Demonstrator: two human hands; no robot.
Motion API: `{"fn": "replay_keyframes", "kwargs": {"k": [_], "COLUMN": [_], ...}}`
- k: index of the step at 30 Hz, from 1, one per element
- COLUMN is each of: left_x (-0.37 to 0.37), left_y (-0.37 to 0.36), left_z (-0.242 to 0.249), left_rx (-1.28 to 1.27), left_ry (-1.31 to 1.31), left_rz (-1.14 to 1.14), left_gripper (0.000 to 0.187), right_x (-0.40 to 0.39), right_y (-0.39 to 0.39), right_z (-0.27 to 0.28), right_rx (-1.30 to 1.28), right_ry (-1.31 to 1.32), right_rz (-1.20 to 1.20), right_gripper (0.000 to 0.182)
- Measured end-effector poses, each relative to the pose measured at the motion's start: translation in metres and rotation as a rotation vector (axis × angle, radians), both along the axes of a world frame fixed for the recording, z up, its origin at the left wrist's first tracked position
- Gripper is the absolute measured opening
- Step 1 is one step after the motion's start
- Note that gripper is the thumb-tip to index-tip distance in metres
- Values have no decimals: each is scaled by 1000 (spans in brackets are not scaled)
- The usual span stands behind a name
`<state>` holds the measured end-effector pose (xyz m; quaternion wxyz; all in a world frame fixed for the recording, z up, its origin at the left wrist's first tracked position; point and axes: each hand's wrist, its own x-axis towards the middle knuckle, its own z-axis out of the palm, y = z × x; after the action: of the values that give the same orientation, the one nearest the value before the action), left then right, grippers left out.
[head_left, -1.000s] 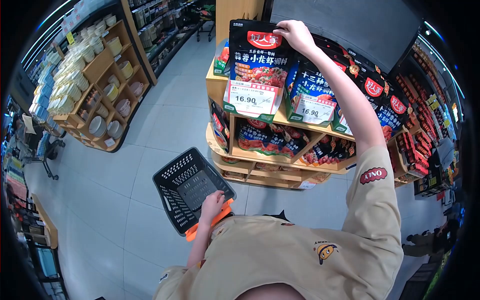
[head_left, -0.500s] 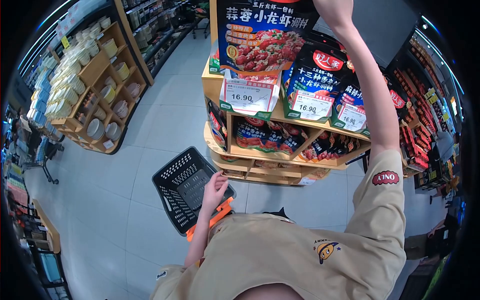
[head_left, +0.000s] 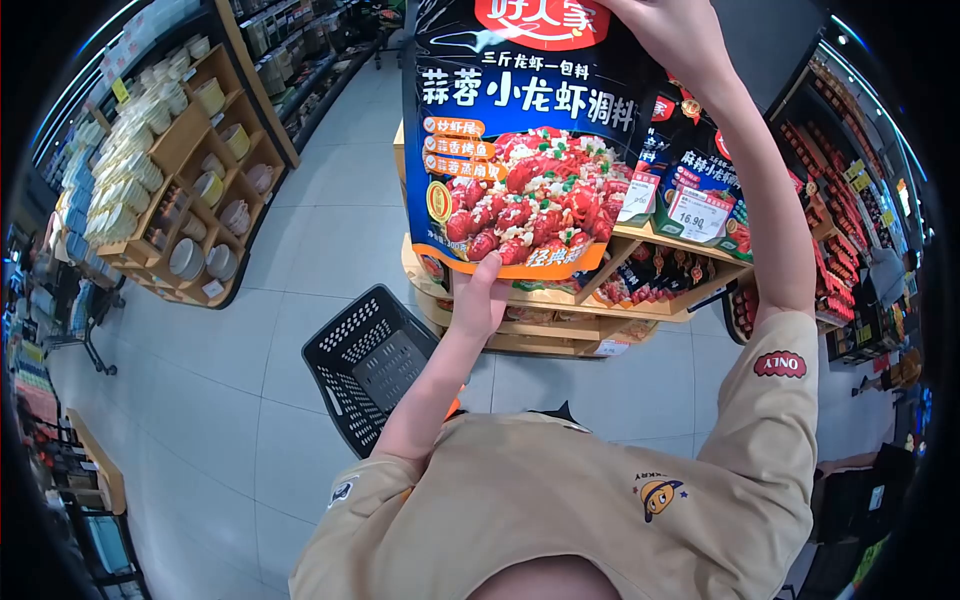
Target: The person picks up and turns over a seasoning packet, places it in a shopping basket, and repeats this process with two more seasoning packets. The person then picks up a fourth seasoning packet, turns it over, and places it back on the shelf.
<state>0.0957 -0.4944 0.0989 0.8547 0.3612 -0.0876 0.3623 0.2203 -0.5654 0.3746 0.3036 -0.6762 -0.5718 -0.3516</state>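
Supermarket aisle, pale tiled floor [head_left: 300, 250]. Both hands hold a big seasoning pouch [head_left: 525, 150] up in front of the wooden shelf [head_left: 640, 290]: right hand [head_left: 670, 35] clamped on its top edge, left hand [head_left: 480, 300] closed on its bottom edge. Black basket [head_left: 365, 370] sits below on the floor, just beside the left arm.

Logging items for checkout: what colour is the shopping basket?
The basket is black with an orange handle part, per the head view.
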Motion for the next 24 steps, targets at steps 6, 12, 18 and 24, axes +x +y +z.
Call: {"fn": "replay_keyframes", "kwargs": {"k": [6, 12, 18, 24], "left_x": [-3, -2, -4, -12], "left_y": [-15, -16, -16, -9], "left_z": [5, 4, 4, 12], "left_rx": [-61, -154, -144, -238], "left_ry": [72, 68, 89, 139], "left_rz": [13, -39, -15, -221], "left_gripper": [50, 49, 48, 49], "right_x": [33, 33, 30, 44], "right_y": [-4, -4, -6, -21], "right_z": [-15, -20, -20, -2], "right_rx": [-41, -85, -155, -521], "right_ry": [38, 194, 280, 324], "right_rz": [6, -67, -92, -76], "right_gripper": [28, 27, 27, 35]}}
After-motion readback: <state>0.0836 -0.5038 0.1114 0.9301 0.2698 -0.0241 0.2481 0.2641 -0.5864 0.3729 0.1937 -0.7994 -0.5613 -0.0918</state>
